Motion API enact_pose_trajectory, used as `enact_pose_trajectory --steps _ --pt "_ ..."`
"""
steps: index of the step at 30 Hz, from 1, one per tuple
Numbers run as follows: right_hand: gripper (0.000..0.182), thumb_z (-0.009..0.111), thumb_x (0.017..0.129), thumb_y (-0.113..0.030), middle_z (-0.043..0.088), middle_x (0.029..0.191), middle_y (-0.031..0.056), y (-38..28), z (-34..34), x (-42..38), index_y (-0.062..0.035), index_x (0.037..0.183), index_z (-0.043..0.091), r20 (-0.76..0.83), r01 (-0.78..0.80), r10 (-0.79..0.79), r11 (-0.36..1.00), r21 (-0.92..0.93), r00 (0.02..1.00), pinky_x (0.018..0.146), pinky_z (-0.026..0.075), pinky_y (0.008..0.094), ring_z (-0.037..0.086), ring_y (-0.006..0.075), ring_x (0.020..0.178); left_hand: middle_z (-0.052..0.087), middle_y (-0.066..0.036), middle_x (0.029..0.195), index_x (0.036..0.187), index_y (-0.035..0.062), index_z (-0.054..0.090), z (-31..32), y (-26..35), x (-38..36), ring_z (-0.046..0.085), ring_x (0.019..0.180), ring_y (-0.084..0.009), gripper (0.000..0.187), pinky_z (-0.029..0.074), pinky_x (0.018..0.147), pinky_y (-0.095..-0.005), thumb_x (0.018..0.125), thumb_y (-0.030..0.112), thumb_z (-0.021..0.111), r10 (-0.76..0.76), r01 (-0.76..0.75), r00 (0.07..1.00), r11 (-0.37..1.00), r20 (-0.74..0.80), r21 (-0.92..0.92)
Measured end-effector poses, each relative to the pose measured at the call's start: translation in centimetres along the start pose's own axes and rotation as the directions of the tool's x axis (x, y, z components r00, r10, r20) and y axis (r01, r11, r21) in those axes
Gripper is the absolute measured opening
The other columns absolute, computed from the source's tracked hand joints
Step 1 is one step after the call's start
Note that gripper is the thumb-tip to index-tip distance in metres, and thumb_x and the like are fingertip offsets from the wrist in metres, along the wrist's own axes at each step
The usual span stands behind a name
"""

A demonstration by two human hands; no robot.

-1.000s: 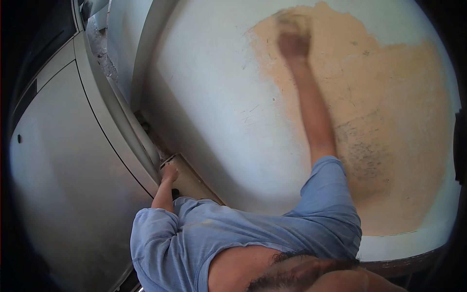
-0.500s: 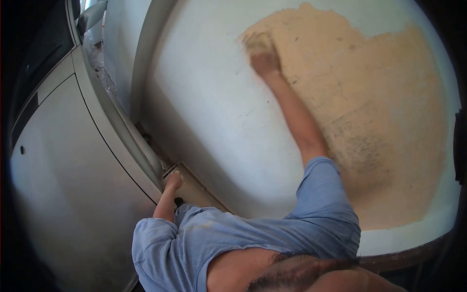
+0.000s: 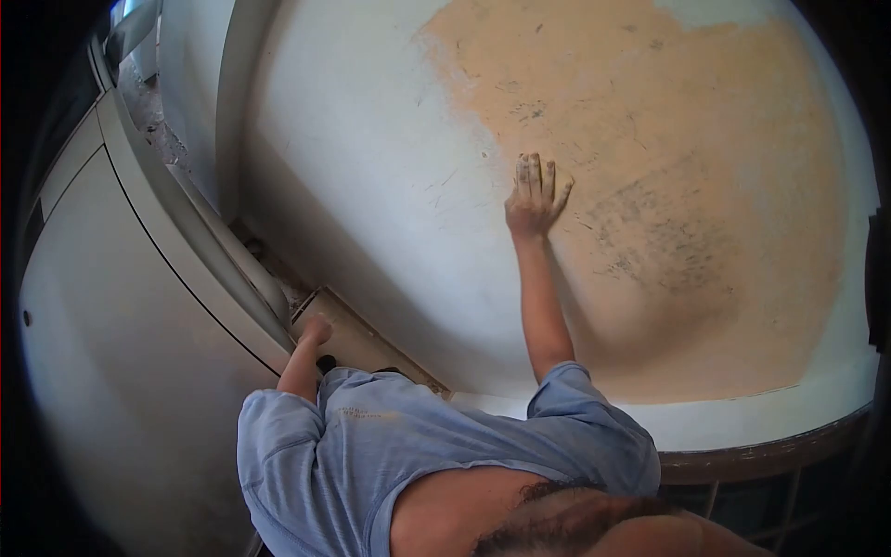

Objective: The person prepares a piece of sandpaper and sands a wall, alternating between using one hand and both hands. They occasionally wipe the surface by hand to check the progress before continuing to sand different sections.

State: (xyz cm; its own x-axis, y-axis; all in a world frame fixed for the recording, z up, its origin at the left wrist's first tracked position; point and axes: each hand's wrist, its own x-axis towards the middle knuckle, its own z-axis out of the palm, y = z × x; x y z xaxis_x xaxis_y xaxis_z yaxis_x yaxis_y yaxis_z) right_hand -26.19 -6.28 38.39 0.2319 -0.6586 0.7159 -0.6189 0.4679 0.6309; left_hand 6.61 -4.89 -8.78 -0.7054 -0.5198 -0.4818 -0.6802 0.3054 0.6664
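Note:
My right hand lies flat against the wall with its fingers stretched upward and dusted pale. Beneath the palm and fingers it presses a thin pale yellow sheet, of which only an edge peeks out near the thumb side. Around it, a large tan patch covers the white wall, with dark scuffs and scratches to the hand's right. Low on the left, my left hand is curled closed above a beige box-like ledge; what its fingers hold, if anything, is hidden.
A silver car door stands close along my left side, with a mirror at its far end. The wall's curved corner rises beyond the ledge. A dark brown edge runs under the wall at the lower right.
My right hand has swept down from the patch's upper left edge to its lower middle, and its blur is gone. The view has shifted slightly; my left hand stays low by the ledge.

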Motion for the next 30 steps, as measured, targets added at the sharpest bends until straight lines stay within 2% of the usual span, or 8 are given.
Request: enact_pose_trajectory --steps 2,4,7,12,18,20,24,30 --pt "0.041 0.046 0.089 -0.015 0.053 0.139 -0.0032 3.8 -1.7 1.3 -0.0192 0.127 0.062 0.055 0.065 -0.067 0.997 0.037 0.996 0.112 0.020 0.0579 0.040 0.0221 0.136 0.062 -0.025 0.112 0.108 0.0021 0.067 -0.7 1.9 -1.5 0.057 0.109 -0.0394 0.032 0.046 0.097 -0.0427 0.080 0.009 0.052 0.104 -0.103 0.994 0.992 -0.012 0.078" --pt "0.044 0.046 0.089 -0.017 0.051 0.141 -0.0011 8.9 -4.7 7.0 -0.0215 0.131 0.058 0.159 0.025 0.053 0.892 -0.452 0.986 0.113 0.017 0.0572 0.039 0.0237 0.137 0.063 -0.021 0.111 0.109 0.0050 0.067 -0.5 2.4 -1.8 0.058 0.105 -0.0391 0.035 0.046 0.094 -0.0427 0.078 0.002 0.052 0.014 -0.052 0.981 0.979 -0.192 -0.195" --pt "0.045 0.044 0.092 -0.019 0.048 0.144 -0.0013 16.3 -7.2 11.6 -0.0184 0.136 0.054 -0.135 -0.227 0.210 0.966 -0.124 0.968 0.115 0.010 0.0553 0.038 0.0240 0.138 0.064 -0.017 0.108 0.113 0.0080 0.065 -2.6 7.5 -2.1 0.059 0.104 -0.0382 0.038 0.047 0.091 -0.0430 0.078 -0.002 0.051 0.276 -0.401 0.852 0.890 -0.445 -0.218" --pt "0.043 0.048 0.091 -0.020 0.046 0.146 0.0021 13.9 -6.4 -1.7 -0.0175 0.134 0.054 0.014 -0.296 0.300 0.947 -0.125 0.954 0.114 0.009 0.0605 0.038 0.0298 0.137 0.063 -0.017 0.102 0.122 0.0072 0.057 -11.9 23.3 1.3 0.060 0.094 -0.0363 0.041 0.049 0.081 -0.0410 0.083 -0.002 0.051 0.567 -0.728 0.511 0.685 -0.646 0.025" --pt "0.040 0.050 0.088 -0.016 0.058 0.131 0.0088 15.2 -9.1 -20.9 -0.0106 0.125 0.061 0.263 -0.113 0.176 0.965 -0.238 0.949 0.111 0.027 0.0573 0.050 0.0300 0.124 0.058 -0.018 0.125 0.124 0.0007 0.056 -24.3 40.2 -0.5 0.054 0.118 -0.0351 0.038 0.044 0.097 -0.0429 0.087 -0.001 0.052 0.661 -0.774 -0.175 0.367 -0.730 0.517" --pt "0.050 0.042 0.091 -0.020 0.047 0.141 0.0174 23.5 -10.5 -18.4 -0.0039 0.138 0.048 0.173 -0.169 0.266 0.886 -0.432 0.948 0.113 0.022 0.0576 0.042 0.0345 0.133 0.050 -0.020 0.136 0.131 0.0025 0.051 -25.8 44.8 -1.9 0.047 0.126 -0.0390 0.047 0.039 0.103 -0.0469 0.085 0.001 0.055 0.739 -0.729 -0.220 0.309 -0.637 0.610" --pt "0.049 0.038 0.096 -0.026 0.039 0.149 0.0147 39.7 -15.6 -11.2 -0.0096 0.141 0.046 -0.260 -0.475 0.448 0.879 -0.046 0.855 0.114 0.014 0.0577 0.031 0.0358 0.140 0.040 -0.022 0.145 0.138 0.0058 0.046 -25.9 52.0 -4.0 0.037 0.133 -0.0418 0.054 0.030 0.108 -0.0537 0.086 0.012 0.057 0.809 -0.650 -0.278 0.240 -0.519 0.721" --pt "0.042 0.042 0.097 -0.029 0.049 0.141 0.0156 31.4 -13.0 -25.5 -0.0074 0.128 0.059 -0.273 -0.595 0.572 0.804 -0.004 0.774 0.114 0.013 0.0570 0.035 0.0379 0.137 0.027 -0.028 0.151 0.143 0.0029 0.041 -22.5 58.3 -3.8 0.022 0.141 -0.0457 0.058 0.008 0.112 -0.0594 0.094 0.033 0.045 0.776 -0.517 -0.286 0.369 -0.562 0.773"
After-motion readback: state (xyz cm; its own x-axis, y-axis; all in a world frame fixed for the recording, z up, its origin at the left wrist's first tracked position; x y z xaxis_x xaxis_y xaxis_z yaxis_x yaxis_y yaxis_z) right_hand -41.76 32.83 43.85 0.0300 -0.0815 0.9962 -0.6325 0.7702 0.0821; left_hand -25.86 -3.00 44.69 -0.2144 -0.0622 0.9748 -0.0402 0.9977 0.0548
